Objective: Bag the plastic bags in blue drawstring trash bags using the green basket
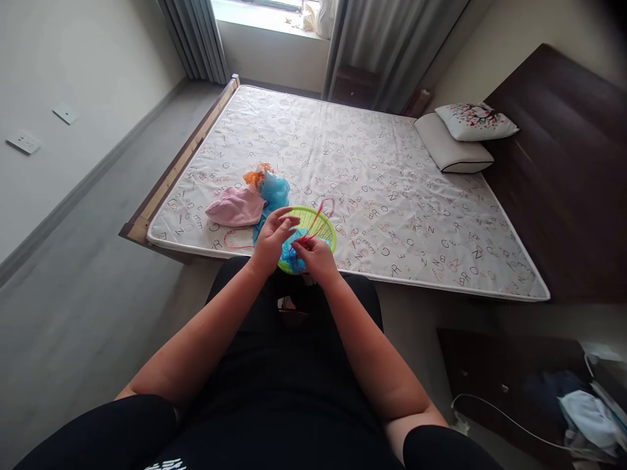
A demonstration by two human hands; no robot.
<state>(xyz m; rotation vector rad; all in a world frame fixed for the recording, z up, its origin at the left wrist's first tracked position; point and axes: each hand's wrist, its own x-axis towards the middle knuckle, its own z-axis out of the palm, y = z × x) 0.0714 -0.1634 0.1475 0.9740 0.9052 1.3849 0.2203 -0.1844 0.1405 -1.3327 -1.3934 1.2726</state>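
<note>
Over a lime-green mesh basket [329, 230] at the bed's near edge, my right hand [316, 256] is closed in a pinch on a thin red string [321, 219]. Loops of the string stand up above the basket. My left hand [272, 240] is at the basket's left rim, with thumb and fingers apart and nothing seen between them. Crumpled blue see-through material [292, 254] lies in the basket, partly hidden by my hands. Left of it on the mattress are more blue sheer material [277, 189], a pink cloth [236, 207] and an orange crumpled piece [258, 175].
The letter-printed mattress [372, 189] rests on a wooden bed frame [181, 160]. A beige pillow [453, 147] and a printed cushion [475, 122] lie by the dark headboard [563, 163]. A dark cabinet [490, 365] with a cable stands at lower right.
</note>
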